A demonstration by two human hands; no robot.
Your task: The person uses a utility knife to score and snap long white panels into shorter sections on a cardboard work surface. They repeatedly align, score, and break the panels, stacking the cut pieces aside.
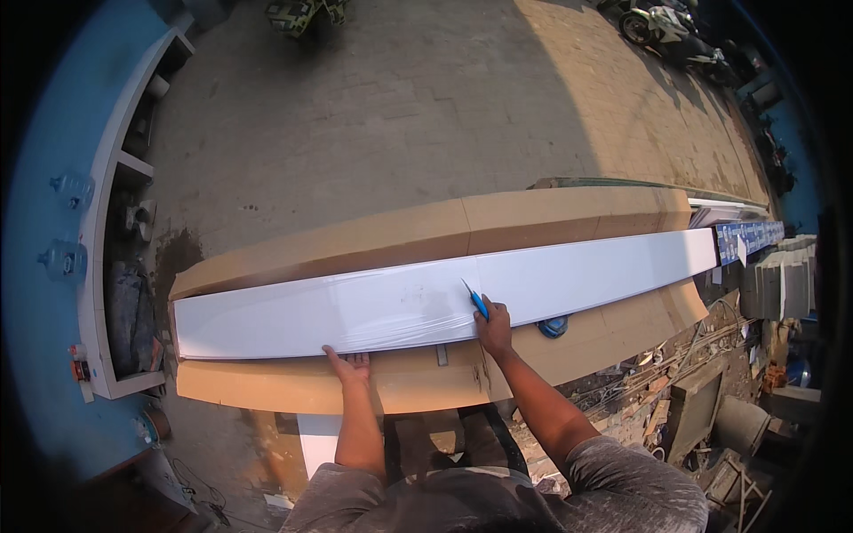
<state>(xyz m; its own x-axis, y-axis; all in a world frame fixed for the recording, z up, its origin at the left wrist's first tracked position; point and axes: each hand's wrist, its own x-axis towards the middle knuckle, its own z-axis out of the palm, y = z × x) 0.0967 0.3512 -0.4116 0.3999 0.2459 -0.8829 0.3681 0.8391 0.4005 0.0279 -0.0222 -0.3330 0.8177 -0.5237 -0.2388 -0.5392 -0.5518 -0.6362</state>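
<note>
A long white panel (400,302), covered partly by wrinkled clear wrap near its middle, lies across opened brown cardboard (293,382). My right hand (495,330) is closed around a blue utility knife (480,304), held over the panel's near edge. Its thin blade points up and to the left, above the white surface. My left hand (350,366) grips the panel's near edge left of the knife, palm up, thumb at the rim and fingertips partly hidden beneath it.
Right of my right hand, a round blue object (553,327) sits on the cardboard. Stacked grey slabs (782,280) and rubble (657,382) lie to the right. A white-framed shelf (98,266) lines the left wall. Motorcycles (666,35) stand far right.
</note>
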